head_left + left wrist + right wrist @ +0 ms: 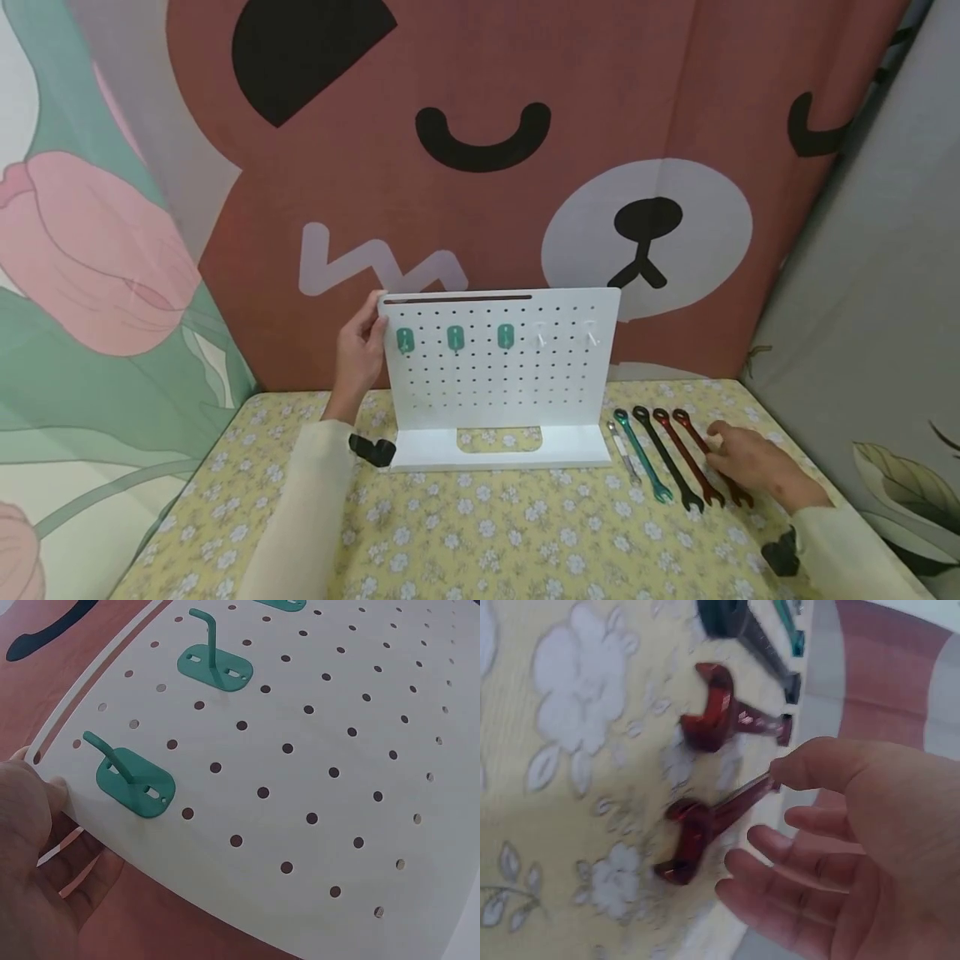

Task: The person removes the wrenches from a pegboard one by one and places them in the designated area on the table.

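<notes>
A white pegboard (495,375) stands upright on its base, with three green hooks (455,337) and two clear hooks (591,335) in a row. My left hand (360,350) grips its upper left corner, thumb in front and fingers behind the edge. In the left wrist view a green hook (135,782) sits close to that thumb. At the right, my right hand (761,462) hovers over the outermost red wrench (693,433), its fingers loosely spread. In the right wrist view the thumb tip overlaps the shaft of this red wrench (727,814), and the other fingers lie apart from it.
Beside the board lie a second red wrench (686,454), a black wrench (663,450), a teal wrench (641,450) and a small silver wrench (622,450), side by side. A floral cloth (480,533) covers the table. A bear-print curtain (487,217) hangs right behind.
</notes>
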### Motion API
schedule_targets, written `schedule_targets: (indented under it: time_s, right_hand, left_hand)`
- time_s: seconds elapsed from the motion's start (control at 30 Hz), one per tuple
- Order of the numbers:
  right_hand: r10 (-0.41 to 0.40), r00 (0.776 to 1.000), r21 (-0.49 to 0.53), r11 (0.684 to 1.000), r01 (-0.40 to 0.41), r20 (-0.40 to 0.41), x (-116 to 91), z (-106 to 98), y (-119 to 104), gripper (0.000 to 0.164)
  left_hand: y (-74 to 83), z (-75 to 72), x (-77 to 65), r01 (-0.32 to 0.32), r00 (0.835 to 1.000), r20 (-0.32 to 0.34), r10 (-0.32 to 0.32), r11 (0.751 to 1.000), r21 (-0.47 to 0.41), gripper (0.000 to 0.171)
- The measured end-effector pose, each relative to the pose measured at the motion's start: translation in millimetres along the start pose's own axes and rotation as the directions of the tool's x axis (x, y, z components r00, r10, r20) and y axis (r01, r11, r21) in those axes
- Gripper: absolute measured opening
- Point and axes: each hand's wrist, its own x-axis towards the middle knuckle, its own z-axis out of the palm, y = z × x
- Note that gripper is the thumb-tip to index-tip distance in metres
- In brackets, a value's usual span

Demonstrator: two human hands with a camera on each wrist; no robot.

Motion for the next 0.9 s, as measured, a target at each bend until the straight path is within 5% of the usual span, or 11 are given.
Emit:
schedule_targets:
  time_s: [0.23, 0.43, 0.7, 0.9]
  right_hand:
    - [-0.048, 0.999, 0.015, 0.999, 0.048, 0.003, -12.3, -4.1, -37.9, 0.069]
    - [-0.195, 0.975, -0.028, 0.981, 0.193, -0.110, -21.6, 3.2, -82.7, 0.067]
    - [-0.358, 0.888, -0.139, 0.933, 0.331, -0.289, -17.8, 21.7, -118.2, 0.048]
    - [-0.464, 0.804, -0.198, 0.886, 0.420, -0.371, -8.1, 33.5, -132.5, 0.046]
  left_hand:
    - [1.9, -1.3, -1.9, 0.031, 0.999, -0.015, -0.031, 0.999, 0.023, 0.044]
    - [5.1, -2.3, -6.6, 0.013, 0.998, -0.059, -0.005, 0.990, 0.141, 0.042]
    - [11.5, -1.4, -13.9, -0.056, 0.998, -0.010, 0.061, 0.957, 0.283, 0.052]
    - [17.4, -1.6, -25.2, -0.049, 0.994, 0.111, 0.014, 0.947, 0.319, 0.063]
